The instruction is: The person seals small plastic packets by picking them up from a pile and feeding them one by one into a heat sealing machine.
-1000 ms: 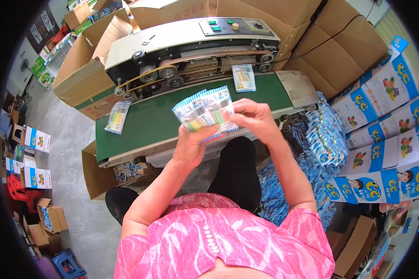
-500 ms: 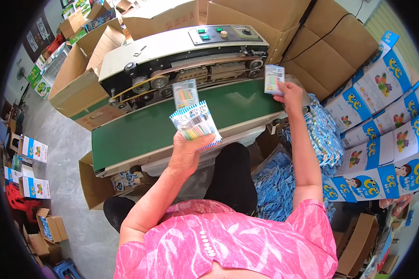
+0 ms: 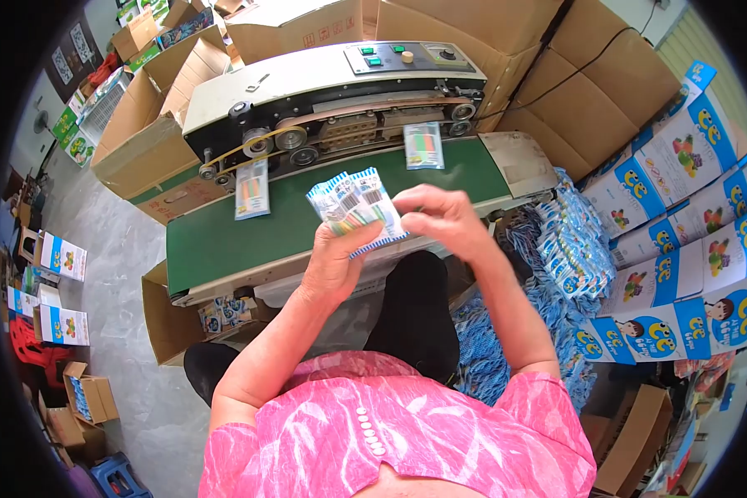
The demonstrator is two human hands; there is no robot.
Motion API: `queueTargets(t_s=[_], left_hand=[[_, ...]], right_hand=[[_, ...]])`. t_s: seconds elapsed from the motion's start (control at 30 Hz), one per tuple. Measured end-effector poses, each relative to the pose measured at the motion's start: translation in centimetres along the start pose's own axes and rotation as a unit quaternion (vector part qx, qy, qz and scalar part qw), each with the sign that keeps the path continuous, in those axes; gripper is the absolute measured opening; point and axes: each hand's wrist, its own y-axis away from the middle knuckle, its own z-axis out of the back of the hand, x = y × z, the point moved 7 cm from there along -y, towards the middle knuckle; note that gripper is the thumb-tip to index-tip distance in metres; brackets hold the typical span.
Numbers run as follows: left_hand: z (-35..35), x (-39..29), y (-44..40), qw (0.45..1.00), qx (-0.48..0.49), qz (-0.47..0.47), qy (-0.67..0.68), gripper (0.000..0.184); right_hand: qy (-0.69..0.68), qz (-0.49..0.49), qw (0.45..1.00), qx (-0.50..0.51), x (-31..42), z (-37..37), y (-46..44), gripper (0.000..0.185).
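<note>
My left hand [image 3: 334,261] is closed around a fanned stack of small plastic packets [image 3: 361,199] with blue striped edges, barcodes and coloured sticks inside. At the right edge of this stack is my right hand [image 3: 446,220], its thumb and forefinger apart and nothing visibly held between them. Beyond my hands stands a belt sealing machine [image 3: 332,83] with a green conveyor belt [image 3: 216,249]. One packet [image 3: 423,146] is at the machine's right part, its upper edge by the sealing band. Another packet [image 3: 252,191] lies farther left on the belt.
A heap of blue-and-white packets [image 3: 577,249] is to the right, beside printed cartons [image 3: 689,216]. Tall brown cardboard [image 3: 589,75] stands behind the machine. An open box [image 3: 166,319] sits under the belt's left end. Blue bundles [image 3: 494,340] lie near my right leg.
My right hand has let go of a packet at the belt's right end and come back to the stack. That packet has moved left along the machine, as has the one ahead of it.
</note>
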Motion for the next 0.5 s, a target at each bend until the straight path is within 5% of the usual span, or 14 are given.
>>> queueTargets(t_s=[0.13, 0.3, 0.5], left_hand=[[-0.4, 0.6, 0.1, 1.000, 0.019, 0.021, -0.003, 0.031], [-1.5, 0.0, -0.1, 0.999, 0.013, 0.026, -0.017, 0.033], [-1.8, 0.8, -1.0, 0.999, -0.006, 0.023, -0.038, 0.037]], right_hand=[[-0.097, 0.019, 0.995, 0.011, -0.8, -1.6, 1.2, 0.015], [-0.112, -0.001, 0.961, -0.253, -2.5, 7.3, 2.0, 0.019], [-0.111, -0.022, 0.954, -0.276, -3.3, 12.0, 1.3, 0.020]])
